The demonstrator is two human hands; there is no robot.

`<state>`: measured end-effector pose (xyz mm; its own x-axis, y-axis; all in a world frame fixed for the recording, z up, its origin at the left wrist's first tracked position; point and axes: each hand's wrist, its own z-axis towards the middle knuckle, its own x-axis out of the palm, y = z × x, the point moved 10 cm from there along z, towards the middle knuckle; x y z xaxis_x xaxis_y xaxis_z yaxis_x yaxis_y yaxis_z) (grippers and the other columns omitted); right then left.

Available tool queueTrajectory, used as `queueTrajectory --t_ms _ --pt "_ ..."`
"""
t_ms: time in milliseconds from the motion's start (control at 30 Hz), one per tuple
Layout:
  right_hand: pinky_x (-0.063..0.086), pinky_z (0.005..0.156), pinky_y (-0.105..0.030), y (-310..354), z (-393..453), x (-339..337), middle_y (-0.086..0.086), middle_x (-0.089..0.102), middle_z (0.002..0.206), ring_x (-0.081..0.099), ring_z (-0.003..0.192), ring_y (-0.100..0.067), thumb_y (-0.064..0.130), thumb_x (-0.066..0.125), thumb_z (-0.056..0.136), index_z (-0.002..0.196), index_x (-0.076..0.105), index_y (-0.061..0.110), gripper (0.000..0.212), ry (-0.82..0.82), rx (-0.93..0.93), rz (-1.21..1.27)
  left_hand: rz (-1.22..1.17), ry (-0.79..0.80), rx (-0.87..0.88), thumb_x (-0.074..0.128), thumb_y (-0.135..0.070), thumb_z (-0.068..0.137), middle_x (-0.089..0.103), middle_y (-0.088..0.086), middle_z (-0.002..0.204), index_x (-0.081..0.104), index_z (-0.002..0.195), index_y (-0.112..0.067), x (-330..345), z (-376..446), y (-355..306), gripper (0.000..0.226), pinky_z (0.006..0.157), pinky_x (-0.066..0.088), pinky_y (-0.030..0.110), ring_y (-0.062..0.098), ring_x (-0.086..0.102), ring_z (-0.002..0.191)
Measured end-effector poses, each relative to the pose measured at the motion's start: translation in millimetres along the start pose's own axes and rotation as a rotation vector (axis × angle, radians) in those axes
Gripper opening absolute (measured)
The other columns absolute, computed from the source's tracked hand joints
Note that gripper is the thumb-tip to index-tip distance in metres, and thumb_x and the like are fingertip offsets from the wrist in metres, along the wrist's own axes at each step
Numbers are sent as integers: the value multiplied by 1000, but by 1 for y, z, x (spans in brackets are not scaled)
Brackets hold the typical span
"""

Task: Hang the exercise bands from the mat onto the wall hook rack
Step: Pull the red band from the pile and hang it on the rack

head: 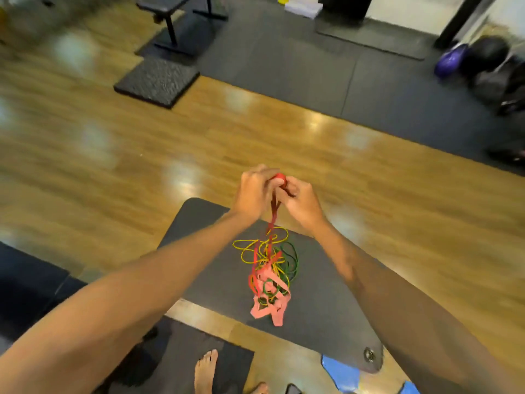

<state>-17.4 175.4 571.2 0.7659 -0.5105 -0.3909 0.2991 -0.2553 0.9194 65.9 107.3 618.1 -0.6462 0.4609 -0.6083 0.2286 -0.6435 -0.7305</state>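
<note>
A tangled bunch of exercise bands [270,274], red, pink, yellow and green, hangs down over the dark grey mat [326,302]. Its lower end reaches the mat or hangs just above it; I cannot tell which. My left hand [255,191] and my right hand [301,200] are held close together above the mat's far end. Both grip the top of a red band [279,177] from which the bunch dangles. The wall hook rack is not in view.
Wood floor surrounds the mat. Black rubber flooring [312,72] lies beyond, with a bench [170,12] and a square pad [156,81] at far left. Exercise balls [477,58] sit at far right. My bare foot [206,371] and a blue mat [341,373] are near the bottom edge.
</note>
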Motion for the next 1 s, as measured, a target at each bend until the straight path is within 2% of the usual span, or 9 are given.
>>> queueTrajectory --t_ms 133,300,367,467,633,767,833,900,1000 --pt "42 56 -17 111 -15 -40 13 59 58 50 54 4 -17 59 81 70 58 7 27 -2 1 137 -90 -44 68 59 -17 89 64 12 72 72 81 -5 -89 29 -114 19 65 44 35 21 58 69" --pt "44 54 -20 164 -32 -44 -3 55 63 53 49 -6 -11 60 82 69 55 17 31 78 2 -37 -315 -279 -18 58 -16 89 68 0 80 74 92 -8 -206 65 -148 18 64 58 34 13 65 66" --pt "39 50 -20 161 -37 -50 0 52 59 48 46 -3 -6 61 83 69 53 19 30 70 10 -143 -366 -363 -136 56 -13 91 64 2 75 73 94 -6 -243 68 -124 18 56 57 27 5 60 59" --pt "35 52 -28 161 -40 -58 -2 52 61 43 50 -8 3 66 85 73 59 11 15 63 -4 -255 -423 -452 -365 53 -15 91 61 4 71 71 85 -7 -281 46 -52 20 52 51 20 13 58 62" --pt "36 53 -26 186 -33 -30 -7 59 67 49 60 -19 9 69 76 83 68 6 7 180 -52 -547 -611 -763 -752 55 -16 91 59 3 65 61 65 -13 -339 -14 54 26 53 51 24 8 53 43" --pt "36 45 -17 183 -35 -15 -10 62 66 53 54 -19 10 69 73 72 61 16 11 208 2 -593 -541 -914 -902 52 -18 95 60 2 74 56 77 -14 -392 -48 106 19 50 52 21 6 52 45" --pt "33 44 -13 195 -36 -7 -5 58 63 49 53 -15 8 68 73 68 56 24 21 175 -8 -541 -370 -863 -993 52 -17 93 67 7 90 63 95 -11 -405 -56 129 13 69 56 30 16 64 68" --pt "35 47 -16 216 -36 -1 -4 56 62 45 51 -11 6 67 73 68 57 23 20 131 -35 -474 -141 -672 -950 53 -11 90 63 14 120 61 121 -8 -397 -42 131 32 97 46 32 25 61 109" --pt "38 49 -24 237 -39 2 -1 54 58 45 49 -11 5 67 74 63 55 21 23 117 -28 -409 -251 -141 -515 65 6 83 54 8 132 47 138 -8 -312 9 65 59 108 37 32 19 49 125"
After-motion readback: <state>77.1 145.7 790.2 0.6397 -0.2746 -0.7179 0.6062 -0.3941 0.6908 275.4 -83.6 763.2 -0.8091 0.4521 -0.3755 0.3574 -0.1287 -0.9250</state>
